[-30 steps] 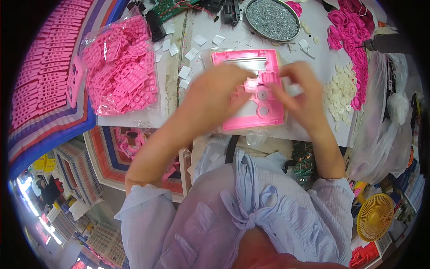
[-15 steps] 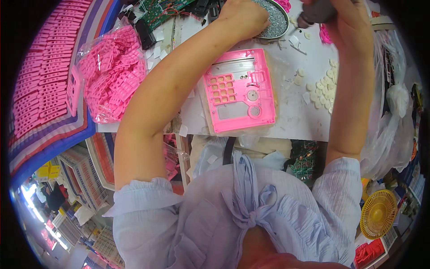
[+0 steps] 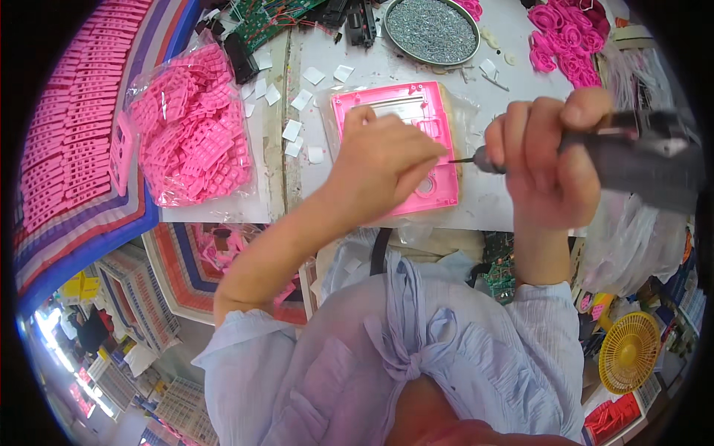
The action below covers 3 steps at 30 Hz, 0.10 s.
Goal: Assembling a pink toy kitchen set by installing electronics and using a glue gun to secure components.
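A pink plastic casing (image 3: pixel 440 195) with a window and cut-outs lies on the table in front of me. Over its middle is my left hand (image 3: pixel 387 160), thumb and fingertips pinched together; whatever they hold is too small to make out. My right hand (image 3: pixel 547 156) is wrapped round a dark power screwdriver (image 3: pixel 632 160), held level. Its thin bit points left and ends right by my left fingertips, above the casing's right side. Just beyond the casing sits a round metal dish (image 3: pixel 431 31) full of small silvery screws.
To the left lies a clear bag of pink plastic parts (image 3: pixel 197 134), beside rows of pink pieces on a striped cloth (image 3: pixel 141 186). Small white squares (image 3: pixel 301 100) are scattered left of the casing. Green circuit boards (image 3: pixel 275 22) lie far left, pink rings (image 3: pixel 569 41) far right.
My left hand has come back from the screw dish to the casing. My right hand has brought the screwdriver down and nearer, turning its bit toward the left fingertips.
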### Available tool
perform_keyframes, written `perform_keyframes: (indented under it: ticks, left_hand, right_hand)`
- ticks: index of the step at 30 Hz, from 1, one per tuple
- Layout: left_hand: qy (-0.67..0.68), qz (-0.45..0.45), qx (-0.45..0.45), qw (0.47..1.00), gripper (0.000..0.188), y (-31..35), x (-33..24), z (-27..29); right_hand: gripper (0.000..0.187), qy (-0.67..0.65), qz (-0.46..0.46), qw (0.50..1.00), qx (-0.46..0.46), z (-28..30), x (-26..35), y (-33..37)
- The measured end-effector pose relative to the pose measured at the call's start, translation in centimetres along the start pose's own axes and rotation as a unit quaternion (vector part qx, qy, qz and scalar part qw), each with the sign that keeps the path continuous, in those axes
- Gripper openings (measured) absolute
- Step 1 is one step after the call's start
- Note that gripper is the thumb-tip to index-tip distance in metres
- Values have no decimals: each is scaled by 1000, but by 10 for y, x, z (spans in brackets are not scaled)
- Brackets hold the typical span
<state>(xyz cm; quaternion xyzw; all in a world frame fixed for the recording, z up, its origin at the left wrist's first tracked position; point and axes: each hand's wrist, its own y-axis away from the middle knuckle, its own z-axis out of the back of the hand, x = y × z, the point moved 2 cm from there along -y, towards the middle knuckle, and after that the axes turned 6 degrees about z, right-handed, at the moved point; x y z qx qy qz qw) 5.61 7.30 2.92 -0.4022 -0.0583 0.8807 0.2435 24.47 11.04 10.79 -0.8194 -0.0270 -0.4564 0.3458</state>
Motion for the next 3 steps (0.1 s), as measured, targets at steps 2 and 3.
perform_keyframes:
  ticks: [2, 3]
  left_hand:
    - [25, 28, 14, 999, 15, 14, -3, -4]
    - [37, 43, 21, 998, 17, 17, -4, -6]
  right_hand:
    - [36, -8, 11, 999, 33, -7, -1, 3]
    - [36, -8, 10, 999, 32, -7, 0, 3]
